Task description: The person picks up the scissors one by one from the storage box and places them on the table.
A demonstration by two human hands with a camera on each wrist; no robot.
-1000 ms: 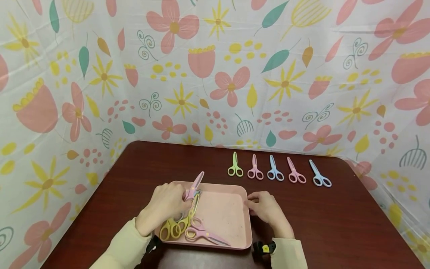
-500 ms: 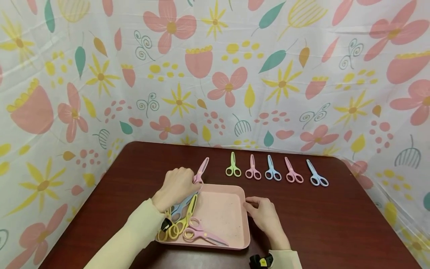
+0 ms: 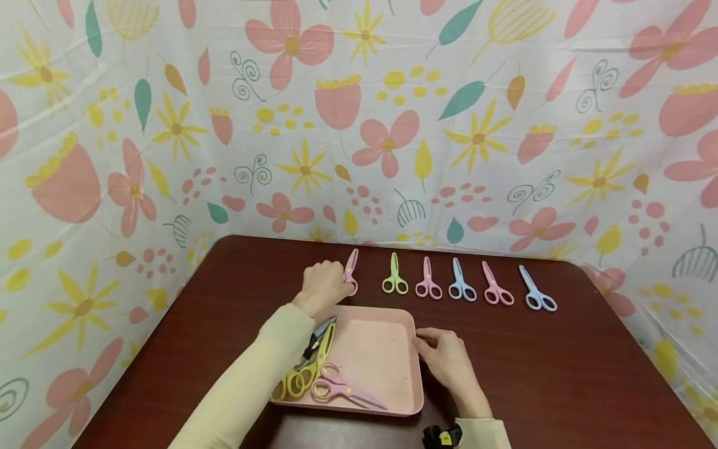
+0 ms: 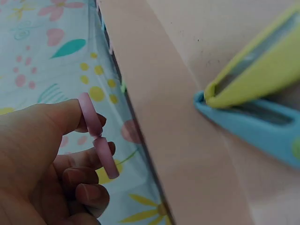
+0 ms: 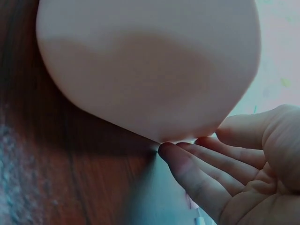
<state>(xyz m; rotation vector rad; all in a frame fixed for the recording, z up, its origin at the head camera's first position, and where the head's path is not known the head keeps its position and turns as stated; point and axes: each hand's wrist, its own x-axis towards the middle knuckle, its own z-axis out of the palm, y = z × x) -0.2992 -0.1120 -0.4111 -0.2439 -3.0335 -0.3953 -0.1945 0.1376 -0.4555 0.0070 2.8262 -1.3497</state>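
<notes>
In the head view my left hand (image 3: pixel 324 288) is beyond the tray's back edge, pinching pink scissors (image 3: pixel 351 265) by the handle loops, blades pointing to the back. The left wrist view shows the pink loops (image 4: pixel 104 157) edge-on between thumb and fingers. My right hand (image 3: pixel 447 360) touches the right side of the pink tray (image 3: pixel 416 380), its fingertips against the outer wall (image 5: pixel 150 84) in the right wrist view. Inside the tray, at left, lie yellow scissors (image 3: pixel 321 355), blue scissors (image 3: pixel 325 325) partly under my left sleeve, and pink scissors (image 3: pixel 348 391) near the front.
A row of scissors lies along the table's back: green (image 3: pixel 395 274), pink (image 3: pixel 427 279), blue (image 3: pixel 461 280), another pink (image 3: pixel 496 284) and light blue (image 3: pixel 536 289). Behind the dark wooden table (image 3: pixel 561 374) hangs a flowered cloth (image 3: pixel 381 125).
My left hand has carried the pink scissors out of the tray, back and to the right, to the left of the green pair. My right hand stays at the tray's right side.
</notes>
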